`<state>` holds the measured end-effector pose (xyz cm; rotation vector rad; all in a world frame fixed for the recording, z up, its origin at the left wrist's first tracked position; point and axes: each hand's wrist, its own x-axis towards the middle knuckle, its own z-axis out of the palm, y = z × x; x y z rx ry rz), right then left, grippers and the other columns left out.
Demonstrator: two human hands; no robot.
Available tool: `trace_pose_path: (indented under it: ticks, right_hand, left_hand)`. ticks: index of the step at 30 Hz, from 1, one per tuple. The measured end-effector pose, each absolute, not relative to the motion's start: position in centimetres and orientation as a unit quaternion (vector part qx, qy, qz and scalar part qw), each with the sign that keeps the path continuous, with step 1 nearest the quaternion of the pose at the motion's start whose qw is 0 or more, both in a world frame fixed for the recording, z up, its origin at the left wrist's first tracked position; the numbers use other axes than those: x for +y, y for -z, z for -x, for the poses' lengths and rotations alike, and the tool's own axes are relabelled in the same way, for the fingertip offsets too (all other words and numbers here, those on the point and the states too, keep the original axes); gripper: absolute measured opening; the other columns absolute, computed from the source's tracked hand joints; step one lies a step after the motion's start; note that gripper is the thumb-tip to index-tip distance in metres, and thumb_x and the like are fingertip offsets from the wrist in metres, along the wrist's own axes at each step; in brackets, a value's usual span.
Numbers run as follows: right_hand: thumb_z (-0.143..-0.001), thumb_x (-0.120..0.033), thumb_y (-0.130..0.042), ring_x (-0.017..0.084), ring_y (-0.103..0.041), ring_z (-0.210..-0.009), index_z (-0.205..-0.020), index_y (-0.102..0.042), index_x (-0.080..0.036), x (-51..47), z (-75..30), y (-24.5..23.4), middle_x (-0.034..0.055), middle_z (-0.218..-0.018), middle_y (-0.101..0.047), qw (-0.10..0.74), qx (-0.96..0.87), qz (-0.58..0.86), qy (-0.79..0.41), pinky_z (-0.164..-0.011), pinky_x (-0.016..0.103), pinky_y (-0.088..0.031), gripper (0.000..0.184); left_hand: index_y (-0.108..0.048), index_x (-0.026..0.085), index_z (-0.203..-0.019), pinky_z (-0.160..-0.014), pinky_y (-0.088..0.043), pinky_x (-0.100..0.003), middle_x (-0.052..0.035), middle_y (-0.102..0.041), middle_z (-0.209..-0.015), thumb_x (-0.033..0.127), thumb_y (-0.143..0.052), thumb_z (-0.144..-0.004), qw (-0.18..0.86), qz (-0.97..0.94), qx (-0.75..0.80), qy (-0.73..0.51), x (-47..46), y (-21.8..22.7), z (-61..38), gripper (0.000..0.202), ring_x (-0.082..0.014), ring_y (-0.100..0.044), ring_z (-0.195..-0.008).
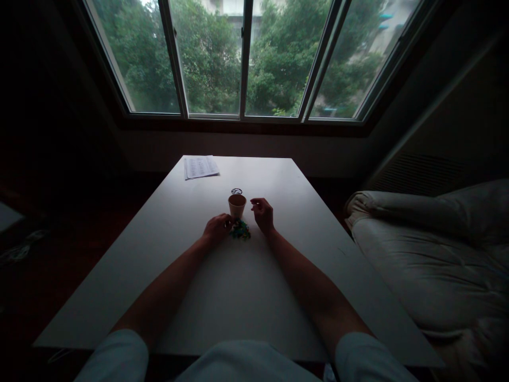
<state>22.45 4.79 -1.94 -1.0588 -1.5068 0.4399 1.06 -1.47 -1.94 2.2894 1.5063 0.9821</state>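
Observation:
A paper cup [237, 206] stands upright near the middle of the white table, its mouth facing up and its inside brown and dim. Just in front of it lies a small heap of tiny green, blue and yellow pieces [240, 229], too small to name. My left hand [218, 228] rests at the heap's left edge, fingers bent together and the tips among the pieces. To the right of the cup, apart from it, is my right hand [263, 215], with its fingers curled in towards the thumb. Whatever either hand pinches is too small to make out.
Behind the cup lies a thin dark loop [236, 190]. Printed sheets [201, 166] are at the far left corner of the white table [238, 297]. A folded pale mattress or bedding [429, 249] sits along the right side. A window [242, 63] is beyond the far edge.

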Motion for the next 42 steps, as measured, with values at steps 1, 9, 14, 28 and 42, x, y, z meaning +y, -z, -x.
trace_pose_path:
  ticks: [1, 9, 14, 28, 42]
  right_hand:
    - [-0.087, -0.023, -0.049, 0.016, -0.065, -0.071, -0.096, -0.069, -0.018, 4.8, -22.4, 2.0, 0.0067, -0.100, -0.068, 0.584, -0.645, 0.456, -0.189, -0.067, 0.031, -0.054, 0.023]
    - [-0.086, -0.023, -0.048, 0.016, -0.065, -0.071, -0.096, -0.069, -0.018, 4.8, -22.4, 2.0, 0.0067, -0.100, -0.068, 0.580, -0.644, 0.458, -0.199, -0.068, 0.031, -0.053, 0.023]
    - [-0.086, -0.022, -0.047, 0.016, -0.064, -0.071, -0.096, -0.068, -0.018, 4.7, -22.4, 1.8, 0.0070, -0.098, -0.068, 0.561, -0.648, 0.475, -0.199, -0.069, 0.031, -0.053, 0.023]
    - [-0.085, -0.021, -0.048, 0.016, -0.063, -0.070, -0.096, -0.069, -0.018, 4.9, -22.3, 2.3, 0.0068, -0.097, -0.068, 0.551, -0.663, 0.467, -0.200, -0.069, 0.031, -0.053, 0.024]
    - [-0.084, -0.024, -0.050, 0.016, -0.063, -0.073, -0.096, -0.070, -0.020, 5.6, -22.2, 3.5, 0.0050, -0.095, -0.069, 0.526, -0.674, 0.471, -0.218, -0.070, 0.030, -0.053, 0.024]
  left_hand:
    - [-0.070, 0.020, -0.088, -0.064, -0.043, -0.024, -0.0025, -0.066, -0.083, 0.021, -0.060, -0.085, 0.114, -0.777, 0.513, -0.346, -1.5, 1.9, -1.1, 0.011, -0.0118, -0.057, -0.067]
    - [-0.066, 0.018, -0.089, -0.067, -0.046, -0.023, -0.0025, -0.066, -0.086, 0.021, -0.060, -0.086, 0.130, -0.736, 0.494, -0.443, -1.4, 0.7, -1.3, 0.008, -0.0109, -0.058, -0.069]
    - [-0.066, 0.019, -0.093, -0.069, -0.048, -0.024, -0.0033, -0.068, -0.087, 0.028, -0.059, -0.088, 0.146, -0.671, 0.520, -0.508, -1.3, -0.8, -2.7, 0.013, -0.0130, -0.060, -0.073]
    - [-0.066, 0.017, -0.093, -0.062, -0.044, -0.022, 0.0001, -0.065, -0.075, 0.035, -0.060, -0.086, 0.239, -0.594, 0.525, -0.561, 1.1, -0.1, -2.9, 0.020, -0.0118, -0.058, -0.068]
    - [-0.065, 0.017, -0.093, -0.064, -0.048, -0.023, -0.0041, -0.070, -0.086, 0.042, -0.059, -0.085, 0.297, -0.574, 0.516, -0.563, 1.6, 0.9, -3.0, 0.027, -0.0133, -0.062, -0.073]
